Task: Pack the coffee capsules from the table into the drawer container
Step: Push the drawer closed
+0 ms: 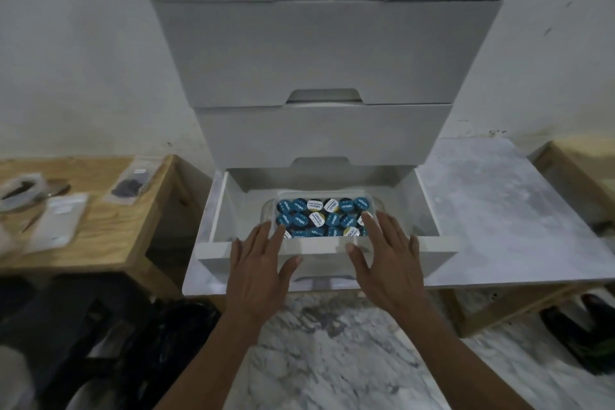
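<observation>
Both hands show a flat, spread grip with nothing held: the left hand point(258, 271) lies palm down over the near front edge of the open drawer point(429, 210), fingers splayed and reaching toward the near left corner of the container, while the right hand point(387, 258) mirrors it on the other side, its fingertips point(367, 217) at the near right rim of the container. Whether the fingers actually touch the plastic cannot be told.

Behind the hands rises a tall white drawer unit point(319, 53), its upper drawers closed and only the lowest one pulled out. That unit stands on a pale marbled desk point(499, 210), whose surface to the right of the drawer is bare. To the left sits a lower wooden desk point(109, 236) carrying clear bags point(131, 183) with dark contents and some papers. Marbled floor point(332, 359) shows beneath the forearms.

Inside the open drawer rests a clear plastic container point(375, 200), set toward the middle. It is filled with coffee capsules point(324, 218) packed in rows, lids up, mostly blue with a few white and yellow ones among them.
</observation>
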